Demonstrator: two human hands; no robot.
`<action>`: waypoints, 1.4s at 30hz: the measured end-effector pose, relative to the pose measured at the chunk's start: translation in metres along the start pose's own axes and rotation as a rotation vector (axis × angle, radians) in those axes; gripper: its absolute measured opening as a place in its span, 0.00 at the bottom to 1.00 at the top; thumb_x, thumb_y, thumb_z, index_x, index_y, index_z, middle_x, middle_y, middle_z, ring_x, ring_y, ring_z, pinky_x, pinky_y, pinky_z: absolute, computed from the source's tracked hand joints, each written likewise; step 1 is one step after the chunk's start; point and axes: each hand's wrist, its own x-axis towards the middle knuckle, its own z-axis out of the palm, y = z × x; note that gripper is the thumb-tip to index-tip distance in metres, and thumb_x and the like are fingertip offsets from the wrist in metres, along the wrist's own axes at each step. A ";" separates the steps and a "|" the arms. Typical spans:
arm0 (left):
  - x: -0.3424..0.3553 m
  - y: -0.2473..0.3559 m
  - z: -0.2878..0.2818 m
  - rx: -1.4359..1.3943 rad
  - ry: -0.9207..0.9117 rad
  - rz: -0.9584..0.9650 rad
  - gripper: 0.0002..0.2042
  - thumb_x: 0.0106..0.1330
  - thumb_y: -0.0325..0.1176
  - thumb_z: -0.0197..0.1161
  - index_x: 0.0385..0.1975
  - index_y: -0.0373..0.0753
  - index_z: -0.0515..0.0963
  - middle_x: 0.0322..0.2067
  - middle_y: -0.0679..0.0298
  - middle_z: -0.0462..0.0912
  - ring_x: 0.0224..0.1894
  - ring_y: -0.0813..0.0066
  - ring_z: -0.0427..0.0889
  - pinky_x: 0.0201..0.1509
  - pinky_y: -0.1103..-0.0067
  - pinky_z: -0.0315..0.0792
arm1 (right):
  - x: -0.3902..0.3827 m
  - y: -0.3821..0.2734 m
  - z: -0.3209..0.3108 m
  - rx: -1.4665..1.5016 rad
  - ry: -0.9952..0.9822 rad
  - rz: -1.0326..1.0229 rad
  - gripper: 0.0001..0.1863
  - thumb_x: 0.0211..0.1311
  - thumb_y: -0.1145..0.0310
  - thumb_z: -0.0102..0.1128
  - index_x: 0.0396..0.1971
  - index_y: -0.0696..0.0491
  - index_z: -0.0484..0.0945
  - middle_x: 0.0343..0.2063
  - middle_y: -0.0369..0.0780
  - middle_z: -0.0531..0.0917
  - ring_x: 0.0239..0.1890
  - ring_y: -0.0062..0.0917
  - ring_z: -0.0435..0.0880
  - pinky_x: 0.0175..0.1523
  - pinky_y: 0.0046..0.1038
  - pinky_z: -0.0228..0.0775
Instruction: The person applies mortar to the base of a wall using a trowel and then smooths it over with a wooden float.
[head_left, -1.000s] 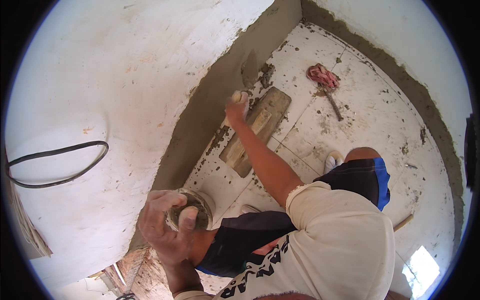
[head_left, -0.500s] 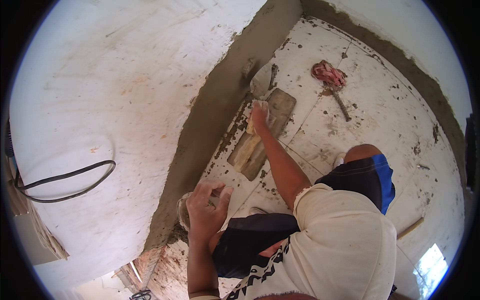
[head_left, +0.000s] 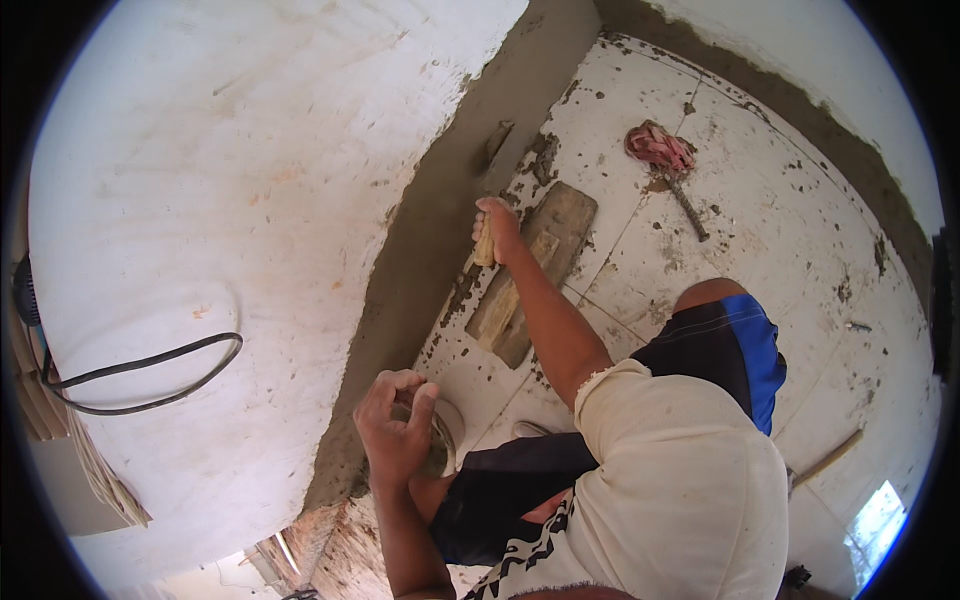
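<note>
My right hand (head_left: 500, 230) is closed round the yellowish handle of a trowel (head_left: 485, 248). The trowel's grey blade lies against the wet mortar band (head_left: 420, 225) along the foot of the white wall, and its outline partly blends into the mortar. Beside that hand, on the floor, lies a mortar-stained wooden board (head_left: 570, 215) with a lighter strip along it. My left hand (head_left: 395, 425) is held up near my shoe at the lower end of the band. Its fingers are loosely bent, the thumb stands apart, and no object shows in it.
A reddish rag (head_left: 660, 148) and a ribbed metal rod (head_left: 688, 212) lie on the white tiled floor (head_left: 770, 240) among mortar crumbs. A second mortar band (head_left: 790, 110) runs along the far wall. A black cable (head_left: 150, 372) loops at left. A thin stick (head_left: 828, 460) lies at right.
My right hand has shifted left, off the board and toward the mortar band, with the trowel blade now against it. My left hand has moved slightly left and its fingers have curled more.
</note>
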 end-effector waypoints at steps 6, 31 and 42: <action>0.001 0.003 0.001 -0.034 -0.020 -0.034 0.06 0.57 0.22 0.69 0.32 0.31 0.79 0.26 0.60 0.81 0.26 0.75 0.80 0.34 0.81 0.74 | -0.016 -0.011 0.004 0.027 -0.119 0.033 0.06 0.61 0.68 0.55 0.36 0.49 0.71 0.22 0.33 0.70 0.20 0.20 0.70 0.22 0.25 0.67; 0.020 0.007 0.013 -0.014 -0.023 -0.068 0.10 0.56 0.23 0.70 0.37 0.33 0.80 0.27 0.61 0.82 0.27 0.76 0.81 0.35 0.80 0.75 | 0.051 -0.188 0.030 -0.126 -0.220 -0.215 0.09 0.63 0.64 0.56 0.39 0.53 0.74 0.21 0.33 0.71 0.19 0.19 0.70 0.22 0.25 0.68; 0.020 0.008 0.014 0.000 -0.052 -0.151 0.10 0.57 0.23 0.70 0.37 0.33 0.80 0.26 0.62 0.82 0.27 0.77 0.80 0.35 0.80 0.74 | 0.054 -0.160 0.057 -0.442 0.076 -0.271 0.05 0.60 0.69 0.61 0.33 0.52 0.74 0.19 0.34 0.75 0.15 0.20 0.73 0.19 0.27 0.72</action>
